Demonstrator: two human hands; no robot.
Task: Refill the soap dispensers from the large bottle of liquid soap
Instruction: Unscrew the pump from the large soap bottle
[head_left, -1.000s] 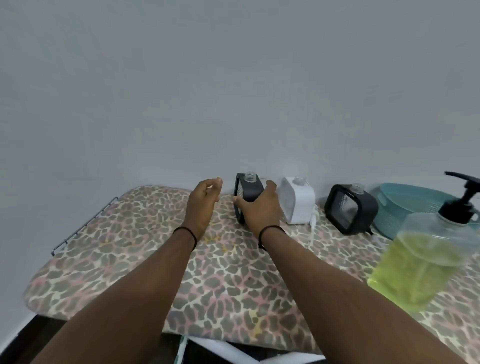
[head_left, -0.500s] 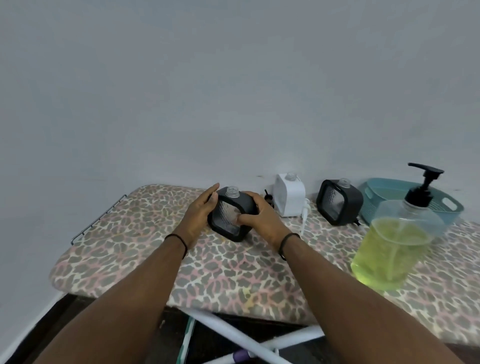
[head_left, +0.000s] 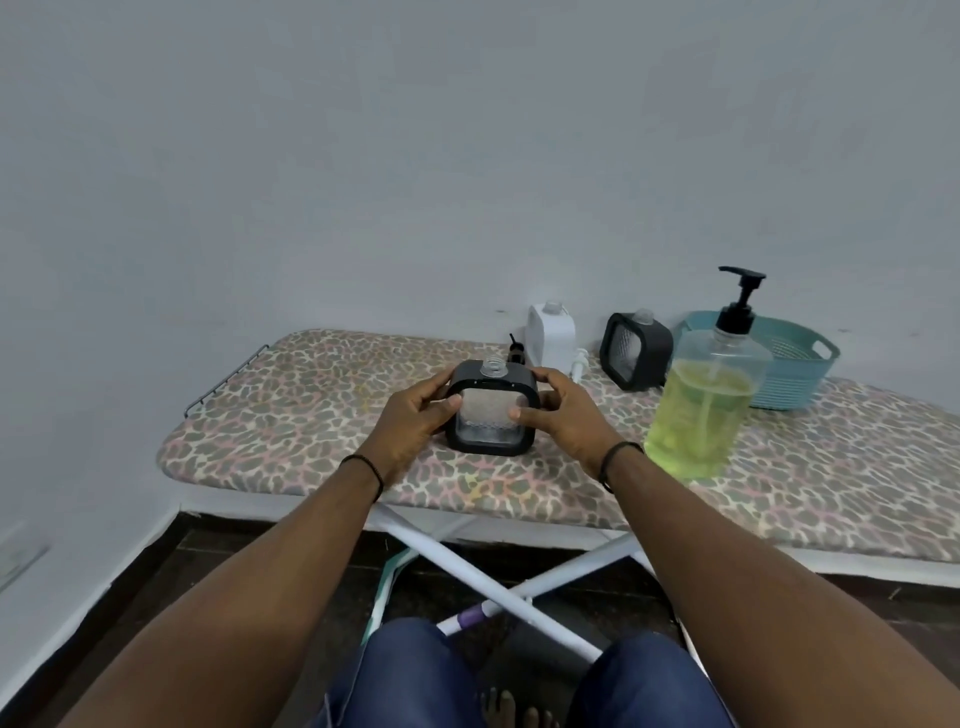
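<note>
Fingers (head_left: 451, 402) of both hands clasp the square black clear-faced soap dispenser (head_left: 491, 410) near the ironing board's (head_left: 311, 415) front edge; set it level, neck upward, before pouring.

The ironing board (head_left: 291, 441) wears a leopard-spot cover in grey, tan and pink, on white crossed legs (head_left: 498, 577). The dispenser (head_left: 491, 410) between the hands has a black frame around a clear, dotted panel; a second black dispenser (head_left: 635, 351) matches it, and a third dispenser (head_left: 550, 335) is white. The large bottle (head_left: 704, 410) is clear, with yellow-green soap and a black pump. The basket (head_left: 800, 369) is teal. Black bands circle both wrists. The wall is pale grey, the trousers dark blue.
</note>
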